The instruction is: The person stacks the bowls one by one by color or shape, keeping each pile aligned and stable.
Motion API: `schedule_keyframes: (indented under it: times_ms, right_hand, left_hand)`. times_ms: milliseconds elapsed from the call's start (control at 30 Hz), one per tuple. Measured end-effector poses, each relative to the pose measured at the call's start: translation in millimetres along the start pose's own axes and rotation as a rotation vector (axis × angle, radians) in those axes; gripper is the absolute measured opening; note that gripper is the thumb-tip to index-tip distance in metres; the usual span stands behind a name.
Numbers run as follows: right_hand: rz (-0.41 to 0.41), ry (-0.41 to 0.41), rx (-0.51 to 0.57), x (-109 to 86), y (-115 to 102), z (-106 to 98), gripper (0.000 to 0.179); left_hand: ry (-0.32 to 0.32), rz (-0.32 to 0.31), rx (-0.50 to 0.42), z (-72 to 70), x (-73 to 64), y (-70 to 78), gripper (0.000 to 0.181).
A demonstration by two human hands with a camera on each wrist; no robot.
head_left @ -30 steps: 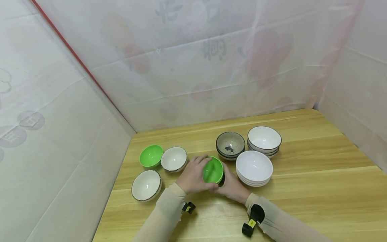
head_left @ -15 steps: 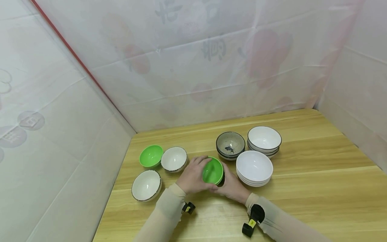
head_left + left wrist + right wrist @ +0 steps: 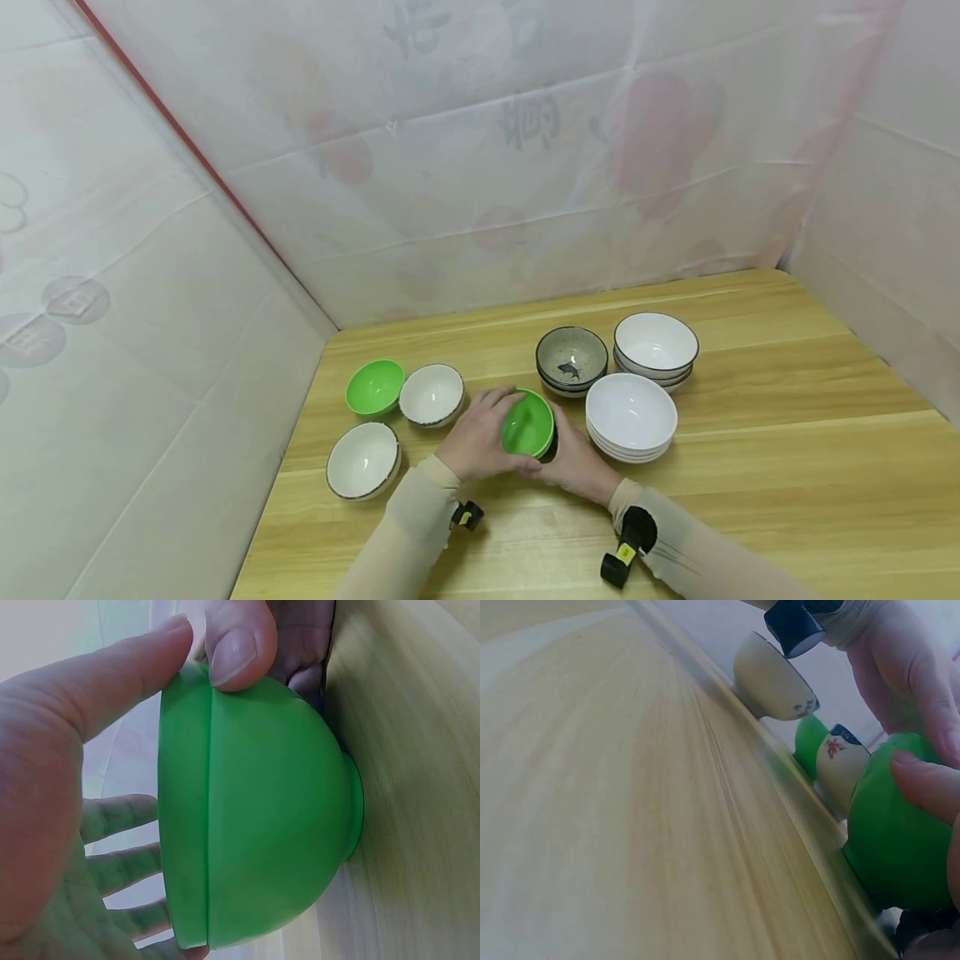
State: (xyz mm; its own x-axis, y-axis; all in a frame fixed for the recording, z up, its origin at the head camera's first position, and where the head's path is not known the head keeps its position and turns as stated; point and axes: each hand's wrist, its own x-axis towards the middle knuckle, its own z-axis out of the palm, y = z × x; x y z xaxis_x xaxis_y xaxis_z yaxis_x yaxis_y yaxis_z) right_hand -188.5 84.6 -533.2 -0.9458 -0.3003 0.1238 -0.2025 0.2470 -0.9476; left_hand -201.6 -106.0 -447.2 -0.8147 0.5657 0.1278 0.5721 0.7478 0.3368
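Two nested green bowls (image 3: 529, 423) are held between both hands in the middle of the table. My left hand (image 3: 477, 437) grips the upper bowl, its thumb at the near rim and its fingers spread over the far side. From the right, my right hand (image 3: 577, 467) curls round the stack; in the left wrist view its thumb presses just below the seam between the bowls (image 3: 270, 810). Their foot is right at the tabletop in that view. Most of the right fingers are hidden behind the bowls in the head view.
At left stand a single green bowl (image 3: 375, 387) and two cream bowls with dark rims, one behind (image 3: 432, 395) and one nearer (image 3: 363, 460). Right of the hands are stacks of grey fish-patterned bowls (image 3: 572, 357), black-rimmed white bowls (image 3: 656, 342) and plain white bowls (image 3: 632, 413).
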Motion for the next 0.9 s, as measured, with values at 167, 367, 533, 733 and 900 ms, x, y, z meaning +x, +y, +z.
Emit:
schedule_keyframes:
  times_ms: [167, 367, 533, 733, 900]
  right_hand:
    - [0.003, 0.001, 0.002, 0.3, 1.8, -0.5, 0.116]
    - [0.001, -0.017, 0.038, 1.3, 3.0, 0.5, 0.113]
    - [0.014, -0.022, 0.050, 1.4, 4.0, 1.3, 0.117]
    - [0.017, -0.002, 0.036, 1.1, 3.3, 1.8, 0.117]
    - [0.008, 0.012, 0.038, 0.7, 2.2, 0.3, 0.117]
  left_hand:
    - [-0.015, -0.009, -0.022, -0.9, -2.0, -1.1, 0.102]
    - [0.006, -0.047, -0.014, -12.6, -8.9, -3.6, 0.091]
    - [0.060, -0.058, -0.017, -30.6, -18.3, -9.0, 0.080]
    - [0.158, -0.070, -0.015, -53.2, -32.1, -26.0, 0.069]
    - [0.210, -0.115, -0.010, -70.7, -41.1, -45.1, 0.065]
